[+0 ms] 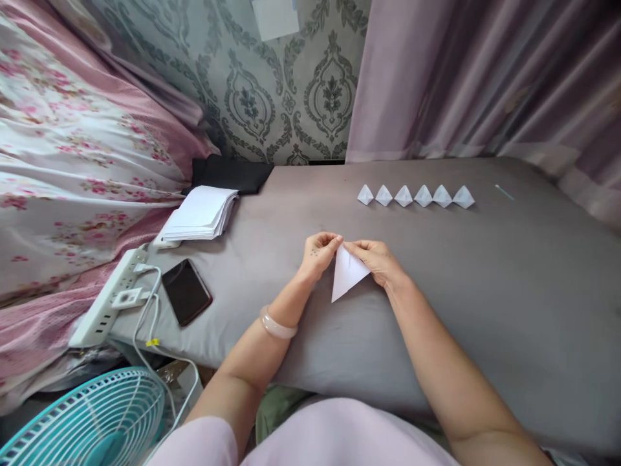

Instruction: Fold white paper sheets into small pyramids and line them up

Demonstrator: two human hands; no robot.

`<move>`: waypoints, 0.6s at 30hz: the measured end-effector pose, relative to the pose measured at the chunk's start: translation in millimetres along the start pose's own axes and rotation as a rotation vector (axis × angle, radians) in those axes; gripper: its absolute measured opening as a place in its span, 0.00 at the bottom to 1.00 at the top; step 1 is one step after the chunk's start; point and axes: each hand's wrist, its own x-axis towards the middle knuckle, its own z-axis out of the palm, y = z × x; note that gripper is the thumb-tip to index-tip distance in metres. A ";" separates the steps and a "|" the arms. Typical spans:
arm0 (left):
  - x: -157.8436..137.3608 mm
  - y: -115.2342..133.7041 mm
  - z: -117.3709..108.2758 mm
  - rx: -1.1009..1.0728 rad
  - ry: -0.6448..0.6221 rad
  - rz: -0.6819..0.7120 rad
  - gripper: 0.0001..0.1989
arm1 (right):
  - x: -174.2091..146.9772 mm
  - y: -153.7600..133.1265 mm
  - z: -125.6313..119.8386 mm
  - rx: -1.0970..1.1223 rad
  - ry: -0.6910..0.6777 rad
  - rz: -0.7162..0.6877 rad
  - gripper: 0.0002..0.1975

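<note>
Just above the grey table cover, a folded white sheet of paper (pixel 348 275) hangs between my hands, its outline roughly triangular with one point towards me. My left hand (pixel 321 251) pinches its top corner between thumb and forefinger. My right hand (pixel 377 260) grips the same sheet along its upper right side, thumb on the near face. The fingertips of both hands nearly meet at the top. Farther back on the right stands a row of several small folded paper shapes (pixel 403 196), pointed at the top.
A stack of white paper (pixel 202 212) lies at the left, beside a black flat item (pixel 231 173). Nearer are a phone (pixel 187 291), a power strip (pixel 109 301) with white cables, and a teal fan (pixel 92 421). A thin stick (pixel 504 192) lies far right.
</note>
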 end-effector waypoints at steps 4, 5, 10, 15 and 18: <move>-0.6 -0.1 -2.1 -0.048 -0.019 -0.033 0.15 | -1.0 -1.1 -0.9 -0.031 -0.047 -0.070 0.19; -0.6 0.1 -3.1 -0.069 -0.034 -0.057 0.15 | -1.1 -1.4 -1.5 -0.031 -0.064 -0.071 0.19; -1.1 3.2 -7.1 -0.132 -0.116 -0.128 0.14 | -0.3 -2.5 -5.3 -0.024 -0.097 -0.037 0.18; -1.7 5.4 -7.9 -0.168 -0.166 -0.135 0.12 | -0.5 -3.8 -7.3 -0.003 -0.107 -0.027 0.17; -1.5 7.6 -9.4 -0.220 -0.216 -0.156 0.11 | -2.3 -6.2 -8.5 0.063 -0.091 -0.024 0.17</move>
